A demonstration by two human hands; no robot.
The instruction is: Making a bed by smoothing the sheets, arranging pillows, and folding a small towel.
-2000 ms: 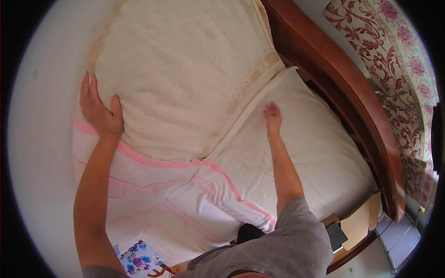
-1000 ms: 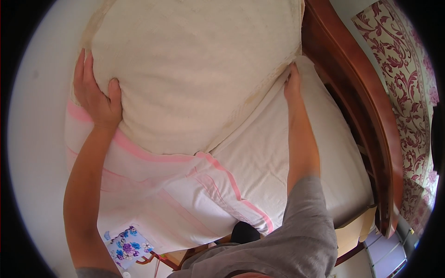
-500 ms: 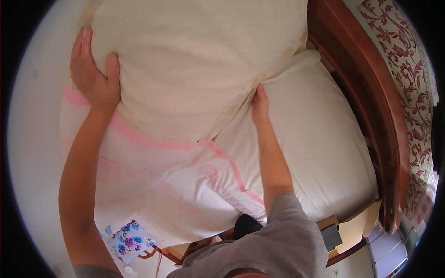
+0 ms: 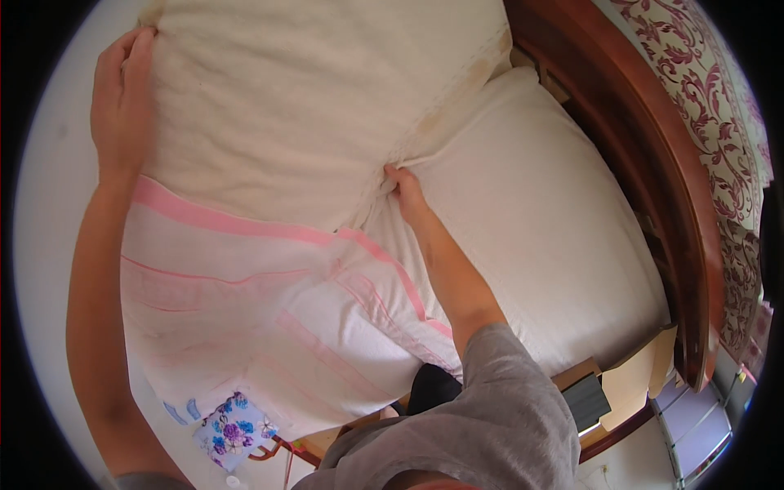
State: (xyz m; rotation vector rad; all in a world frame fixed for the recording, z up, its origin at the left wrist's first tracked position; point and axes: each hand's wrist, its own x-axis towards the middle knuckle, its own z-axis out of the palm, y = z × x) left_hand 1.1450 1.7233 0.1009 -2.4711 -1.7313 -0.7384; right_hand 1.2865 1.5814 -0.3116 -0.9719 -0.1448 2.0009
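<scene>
A large cream padded bedding piece (image 4: 302,98), wrinkled and with brownish stains along its seam, fills the upper middle. At its far left edge, my left hand (image 4: 122,106) has its fingers curled over the border. My right hand (image 4: 406,189) pinches a gathered fold of cream fabric where this piece meets a smooth cream mattress-like surface (image 4: 523,204); the fingertips are partly hidden in the fold. Below both hands, a white cloth with pink stripes (image 4: 220,216) drapes toward me, its pink band running along the cream piece's near edge.
A curved reddish-brown wooden headboard (image 4: 645,122) borders the bedding on the right, beside a maroon floral curtain (image 4: 694,90). An open cardboard box (image 4: 637,384) stands at lower right. A blue and purple flowered item (image 4: 233,429) lies at lower left, near a pale surface.
My left hand has shifted left and farther away, its spread fingers now curled over the edge. My right hand has moved left and nearer, drawing the fabric fold with it.
</scene>
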